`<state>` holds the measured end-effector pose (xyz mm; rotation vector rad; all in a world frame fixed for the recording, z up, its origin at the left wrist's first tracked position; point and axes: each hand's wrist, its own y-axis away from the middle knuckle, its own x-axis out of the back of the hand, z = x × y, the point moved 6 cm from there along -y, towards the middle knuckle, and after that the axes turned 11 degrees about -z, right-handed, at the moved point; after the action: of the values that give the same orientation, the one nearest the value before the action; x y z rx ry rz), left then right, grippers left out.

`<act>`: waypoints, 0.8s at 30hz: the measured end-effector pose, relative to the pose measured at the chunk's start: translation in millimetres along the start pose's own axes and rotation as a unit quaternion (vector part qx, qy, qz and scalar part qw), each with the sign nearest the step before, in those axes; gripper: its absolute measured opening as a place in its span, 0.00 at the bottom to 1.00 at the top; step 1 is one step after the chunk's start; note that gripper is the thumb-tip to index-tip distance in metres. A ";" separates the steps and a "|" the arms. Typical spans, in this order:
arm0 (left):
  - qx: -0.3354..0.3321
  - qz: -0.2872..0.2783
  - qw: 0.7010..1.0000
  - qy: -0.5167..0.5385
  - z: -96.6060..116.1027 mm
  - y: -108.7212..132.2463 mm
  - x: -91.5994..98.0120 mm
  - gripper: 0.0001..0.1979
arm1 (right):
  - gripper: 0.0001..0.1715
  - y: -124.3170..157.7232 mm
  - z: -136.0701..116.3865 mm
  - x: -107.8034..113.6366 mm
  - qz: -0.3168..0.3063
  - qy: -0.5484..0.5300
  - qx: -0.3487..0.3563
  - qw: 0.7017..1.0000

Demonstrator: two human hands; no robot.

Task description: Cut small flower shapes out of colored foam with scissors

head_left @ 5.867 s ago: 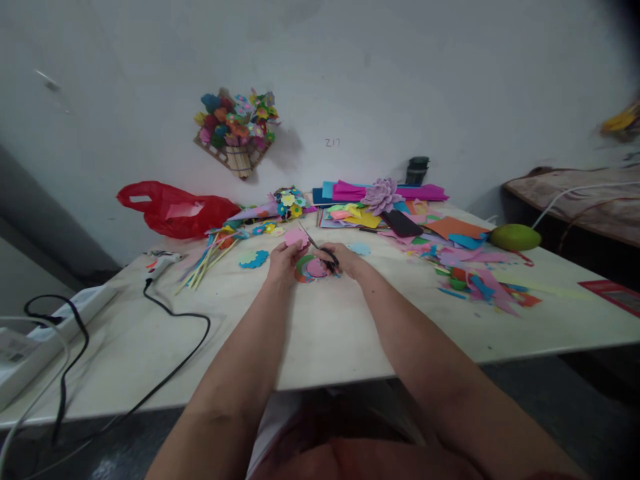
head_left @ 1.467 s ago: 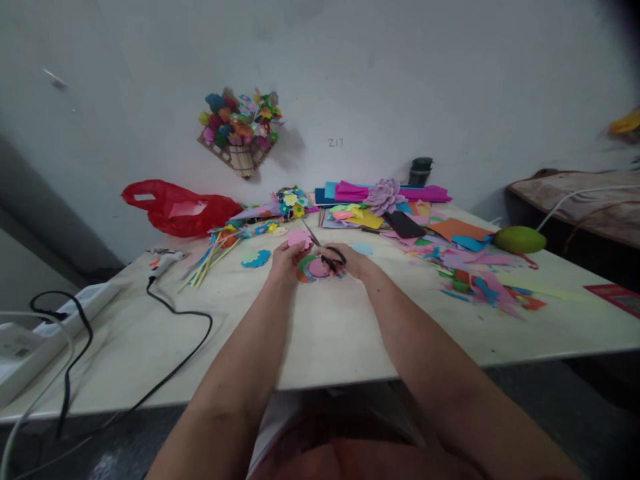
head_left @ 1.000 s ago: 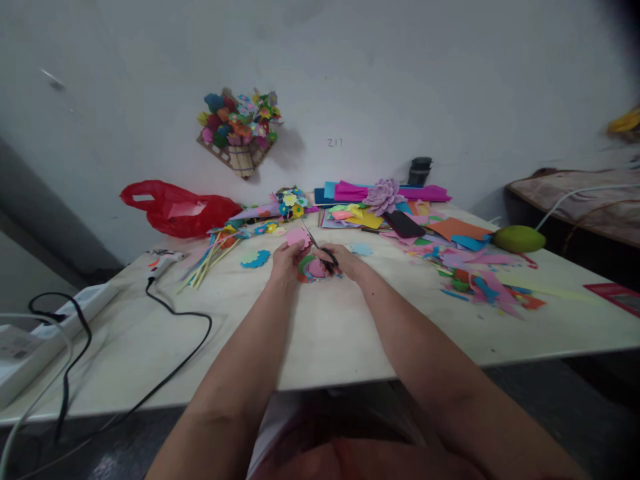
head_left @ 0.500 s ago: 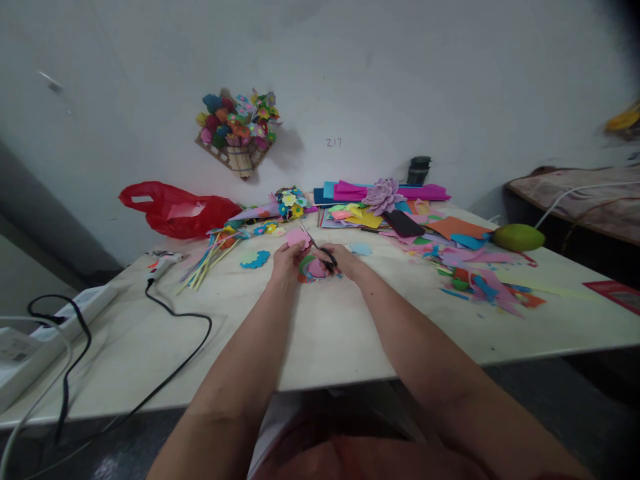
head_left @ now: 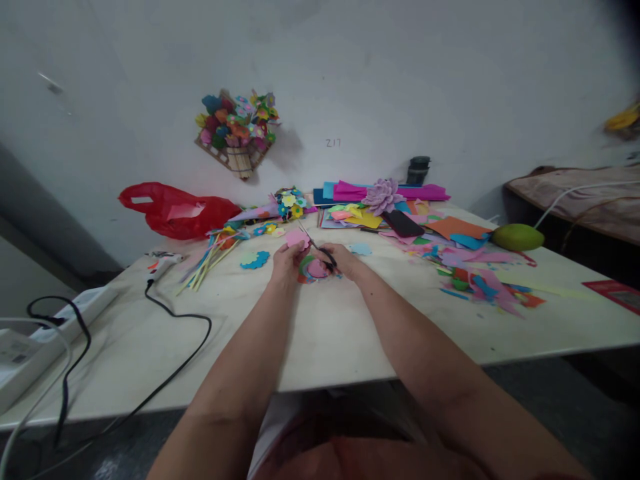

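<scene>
My left hand (head_left: 284,259) pinches a small pink paper piece (head_left: 297,237) above the pale table (head_left: 320,327). My right hand (head_left: 345,259) is closed round the black handles of a pair of scissors (head_left: 318,251), whose blades point up and left into the pink piece. Under both hands lies a small pile of round paper cut-outs (head_left: 314,270) in pink, green and red.
A red plastic bag (head_left: 175,210), coloured sticks (head_left: 210,257), a glue gun (head_left: 163,261) with a black cable (head_left: 175,320), stacked coloured paper (head_left: 380,207), paper scraps (head_left: 475,273), a green fruit (head_left: 516,237) and a power strip (head_left: 45,333) surround the hands.
The scissor handles were spread 1.5 s ago and are now drawn together. Both hands stay in the same spot with the pink piece turned only slightly.
</scene>
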<state>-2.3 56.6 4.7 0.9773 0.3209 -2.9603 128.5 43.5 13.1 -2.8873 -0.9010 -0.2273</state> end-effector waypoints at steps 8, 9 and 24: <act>-0.007 -0.002 1.000 0.008 -0.4 -1.6 1.8 0.08 | 0.15 -1.9 1.1 1.9 0.009 0.007 0.013 1.000; -0.006 0.001 1.000 0.006 -0.2 -1.5 2.1 0.08 | 0.15 -1.8 1.1 2.0 0.009 0.008 0.014 1.000; -0.008 -0.016 1.000 -0.003 3.2 -0.6 1.4 0.11 | 0.15 -0.6 0.4 2.8 -0.012 0.013 0.007 1.000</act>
<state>-5.4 56.5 6.5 0.9695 0.3611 -2.9839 130.5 45.5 13.3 -2.8547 -0.9301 -0.2584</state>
